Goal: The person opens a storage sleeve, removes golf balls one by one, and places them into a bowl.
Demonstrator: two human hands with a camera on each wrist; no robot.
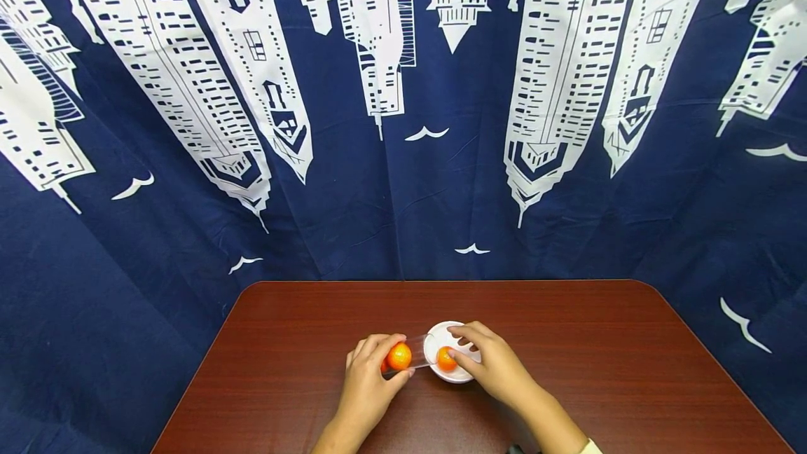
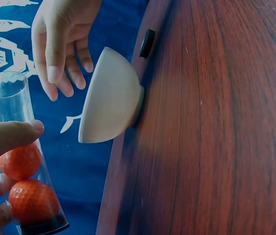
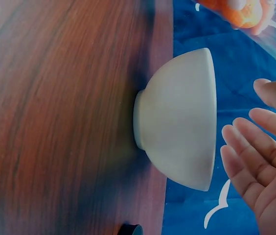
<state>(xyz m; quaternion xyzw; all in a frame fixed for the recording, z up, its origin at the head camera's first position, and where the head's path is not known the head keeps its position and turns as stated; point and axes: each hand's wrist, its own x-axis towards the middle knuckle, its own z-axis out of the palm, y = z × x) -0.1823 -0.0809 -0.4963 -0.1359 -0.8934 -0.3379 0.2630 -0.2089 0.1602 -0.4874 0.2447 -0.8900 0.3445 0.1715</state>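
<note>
My left hand (image 1: 372, 377) grips a clear plastic tube (image 2: 11, 105) with a black bottom cap. Two orange dimpled balls, like golf balls, show inside it: a lower ball (image 2: 34, 200) near the cap and an upper ball (image 2: 19, 162) beside the thumb. In the head view the tube's open end points right, toward a white bowl (image 1: 452, 378) standing on the table. One orange ball (image 1: 447, 359) lies in that bowl. Over the bowl's right side hovers my right hand (image 1: 494, 363), its fingers loosely bent and holding nothing. Both wrist views show its fingertips above the rim.
A small black round cap (image 2: 148, 43) lies on the brown wooden table (image 1: 599, 342) near the bowl. Behind the table hangs a dark blue curtain (image 1: 353, 216) with white buildings and birds.
</note>
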